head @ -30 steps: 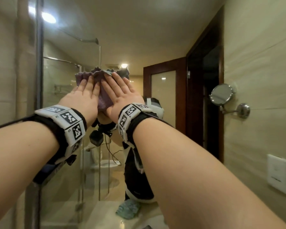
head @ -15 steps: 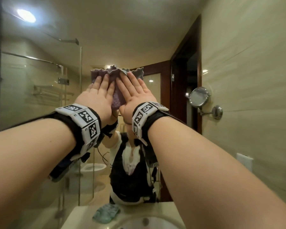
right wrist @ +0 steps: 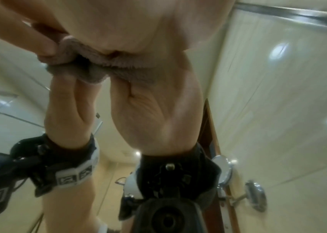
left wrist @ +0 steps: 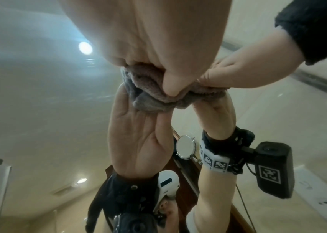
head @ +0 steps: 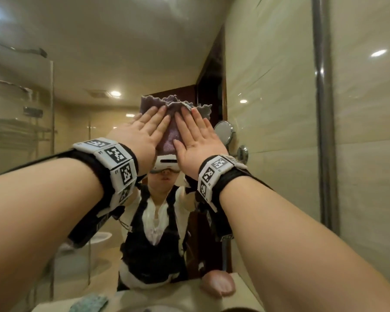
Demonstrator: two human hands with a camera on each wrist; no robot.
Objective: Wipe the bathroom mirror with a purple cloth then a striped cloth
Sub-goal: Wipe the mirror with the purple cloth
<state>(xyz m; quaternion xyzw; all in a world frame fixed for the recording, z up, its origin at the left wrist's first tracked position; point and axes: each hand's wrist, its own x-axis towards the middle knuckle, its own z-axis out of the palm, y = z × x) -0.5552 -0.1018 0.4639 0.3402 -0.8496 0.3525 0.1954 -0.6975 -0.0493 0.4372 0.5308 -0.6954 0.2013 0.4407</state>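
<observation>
My left hand [head: 136, 140] and right hand [head: 197, 140], fingers spread flat, press the purple cloth [head: 170, 122] against the mirror [head: 99, 64] at twelve o'clock.

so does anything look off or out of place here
Nothing stands out. Both hands, left and right, press the purple cloth flat on the mirror. The cloth is bunched along its top edge, as expected in wiping. A teal cloth lies crumpled on the counter.
</observation>
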